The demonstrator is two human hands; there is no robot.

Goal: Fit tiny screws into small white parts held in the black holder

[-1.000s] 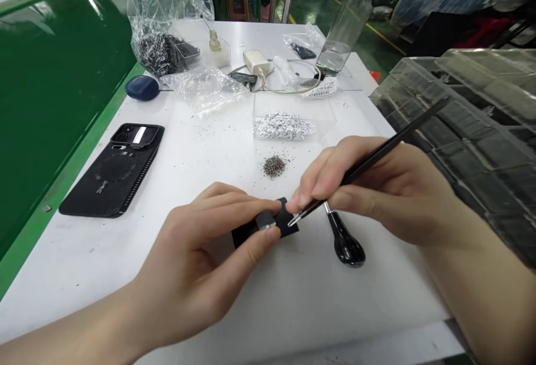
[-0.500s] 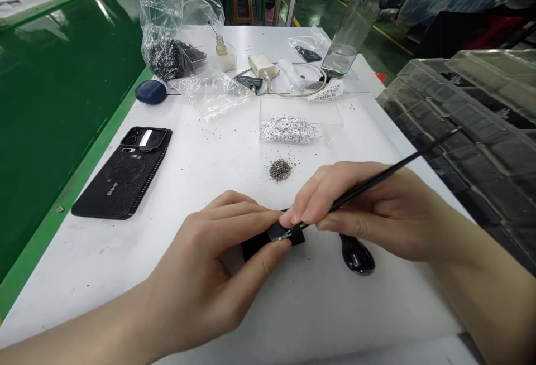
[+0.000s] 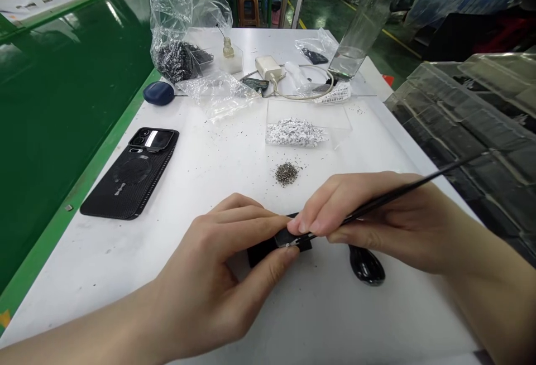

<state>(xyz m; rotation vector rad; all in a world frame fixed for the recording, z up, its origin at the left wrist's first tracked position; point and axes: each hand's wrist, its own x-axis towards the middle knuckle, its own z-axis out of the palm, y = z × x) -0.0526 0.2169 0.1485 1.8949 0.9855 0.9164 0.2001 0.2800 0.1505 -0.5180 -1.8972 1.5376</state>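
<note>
My left hand [image 3: 221,259] pinches a small black piece [image 3: 285,236] between thumb and forefinger. That piece rests on a flat black block [image 3: 256,254] on the white table. My right hand [image 3: 372,220] grips slim black tweezers [image 3: 393,191] near their tips, which touch the small piece's near edge. A tiny pale bit shows at the tips, too small to name. Behind the fingers lies a little pile of dark metallic grains [image 3: 286,174]. A glossy black spoon-shaped thing [image 3: 367,266] lies below my right hand, its upper end hidden.
A clear tray [image 3: 297,132] of small white pieces lies past the pile. Further back are a white charger [image 3: 268,68], a small glass bottle [image 3: 228,48], a plastic bag [image 3: 180,19] and a tilted clear bottle [image 3: 355,35]. A phone [image 3: 129,174] lies left; compartment boxes [image 3: 473,125] stand right.
The whole view has shifted slightly, so things sit further right. The tweezers' back end has dipped and swung right, and my right hand is a little lower. My left hand keeps its hold.
</note>
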